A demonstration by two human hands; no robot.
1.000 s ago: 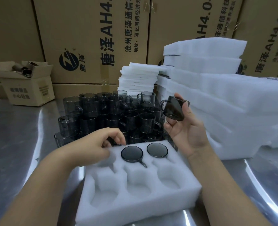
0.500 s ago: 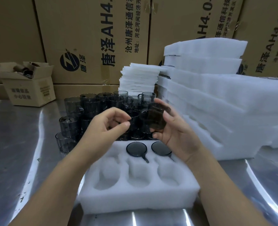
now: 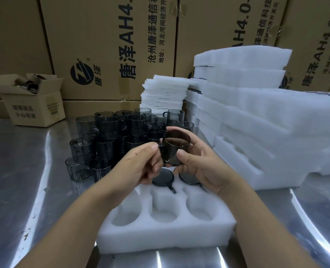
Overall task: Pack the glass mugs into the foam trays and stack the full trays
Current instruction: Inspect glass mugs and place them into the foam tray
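Observation:
A smoky glass mug (image 3: 176, 147) is held upright above the far side of a white foam tray (image 3: 166, 232). My right hand (image 3: 200, 167) wraps its body from the right, thumb on the front. My left hand (image 3: 141, 163) pinches the mug's handle on the left. Two mugs (image 3: 163, 177) (image 3: 188, 177) sit upside down in the tray's far pockets, partly hidden by my hands. The three near pockets hold nothing. Several dark glass mugs (image 3: 110, 140) stand stacked behind the tray.
Stacked foam trays (image 3: 257, 122) rise on the right, thin foam sheets (image 3: 166, 91) behind the mugs. A small open carton (image 3: 34, 107) sits at the far left. Large cardboard boxes (image 3: 110, 45) wall the back. The metal table (image 3: 24, 171) reflects light.
My right hand brought the mug from the right to the centre and turned it upright. My left hand rose from the tray and took the handle.

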